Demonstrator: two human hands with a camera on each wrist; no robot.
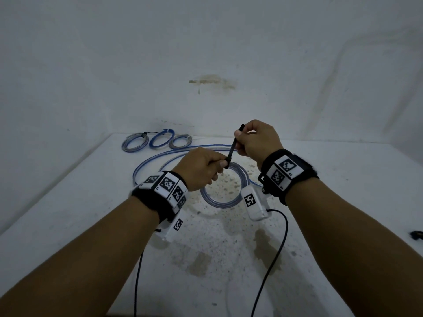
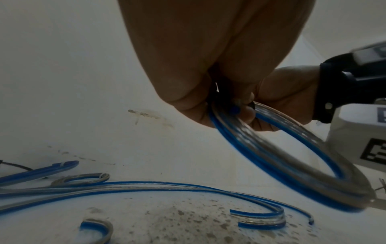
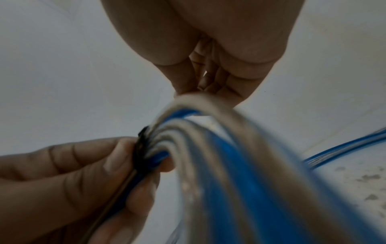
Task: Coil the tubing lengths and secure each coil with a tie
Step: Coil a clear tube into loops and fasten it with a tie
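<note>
Gripping coil (image 1: pixel 225 191), tie (image 1: pixel 233 147): both hands.

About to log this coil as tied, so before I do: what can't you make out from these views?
- Black tie head: under the left hand thumb in the head view, so closure is unclear.
- Clear blue-striped tubing coil: motion-blurred in the right wrist view.
- Small dark object: cut off by the head view's right edge.
- Right hand fingertips: hidden behind knuckles.

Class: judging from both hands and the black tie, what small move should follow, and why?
Probably the right hand pulls the thin black tie further, cinching it: the left hand pinches the clear-and-blue tubing coil at the tie's head, and a long tail stands free.
</note>
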